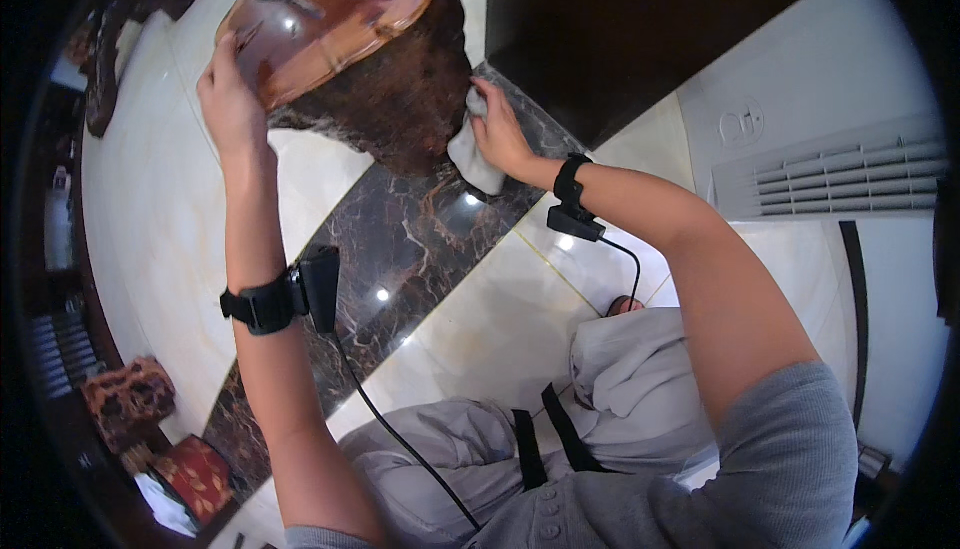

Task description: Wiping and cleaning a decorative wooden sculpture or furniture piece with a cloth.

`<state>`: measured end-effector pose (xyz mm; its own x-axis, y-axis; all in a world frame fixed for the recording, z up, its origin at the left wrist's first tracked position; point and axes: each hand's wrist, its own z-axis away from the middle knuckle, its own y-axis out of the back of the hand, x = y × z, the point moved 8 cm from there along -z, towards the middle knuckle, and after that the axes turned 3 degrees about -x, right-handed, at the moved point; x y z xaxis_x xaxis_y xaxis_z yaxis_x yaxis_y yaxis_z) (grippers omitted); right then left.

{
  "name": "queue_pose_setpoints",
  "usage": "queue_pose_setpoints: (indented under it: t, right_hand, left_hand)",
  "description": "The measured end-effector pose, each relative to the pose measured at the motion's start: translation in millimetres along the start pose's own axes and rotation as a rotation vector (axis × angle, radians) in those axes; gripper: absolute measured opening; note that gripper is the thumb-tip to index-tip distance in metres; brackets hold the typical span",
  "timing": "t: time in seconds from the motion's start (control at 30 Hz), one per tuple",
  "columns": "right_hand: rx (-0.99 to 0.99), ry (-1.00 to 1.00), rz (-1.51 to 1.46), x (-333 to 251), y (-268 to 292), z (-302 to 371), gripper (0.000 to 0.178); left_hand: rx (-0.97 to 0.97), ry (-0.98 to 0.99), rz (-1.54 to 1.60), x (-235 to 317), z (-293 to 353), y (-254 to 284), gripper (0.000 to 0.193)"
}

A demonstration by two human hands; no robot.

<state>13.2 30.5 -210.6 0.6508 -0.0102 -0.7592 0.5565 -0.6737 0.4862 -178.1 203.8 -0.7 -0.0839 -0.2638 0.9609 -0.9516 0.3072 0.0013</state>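
Note:
A carved root-wood table point(340, 19) with a glossy reddish-brown top and a rough dark trunk stands on the floor ahead of me. My left hand point(232, 99) grips the near left rim of its polished top. My right hand point(500, 134) presses a white cloth point(470, 154) against the right side of the dark trunk. Both wrists carry black straps with small devices, and thin cables run back along my arms.
The floor is glossy cream tile with a dark marble band point(400, 239). A dark wooden cabinet point(620, 19) stands at the upper right, beside a white floor-standing unit with vent slats point(840, 169). Carved wooden pieces point(130, 399) and a red patterned cushion point(195, 474) sit at the lower left.

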Motion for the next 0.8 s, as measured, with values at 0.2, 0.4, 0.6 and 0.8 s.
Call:
queue_pose_setpoints:
  t: [0.2,0.4,0.6,0.8]
  right_hand:
    - [0.221,-0.253,0.016,56.3,28.5,-42.3,0.05]
    - [0.55,0.06,-0.583,-58.8,93.8,-160.8,0.032]
    - [0.103,-0.054,-0.925,-63.4,60.6,-180.3,0.037]
    - [-0.026,-0.026,-0.83,-56.1,37.7,-195.7,0.031]
  left_hand:
    - [0.061,0.026,-0.03,3.9,8.0,-0.4,0.049]
    - [0.03,0.024,-0.007,6.2,13.1,1.5,0.045]
    - [0.067,-0.005,0.007,5.2,10.4,-0.4,0.044]
    - [0.096,-0.032,0.019,-5.1,0.4,12.6,0.041]
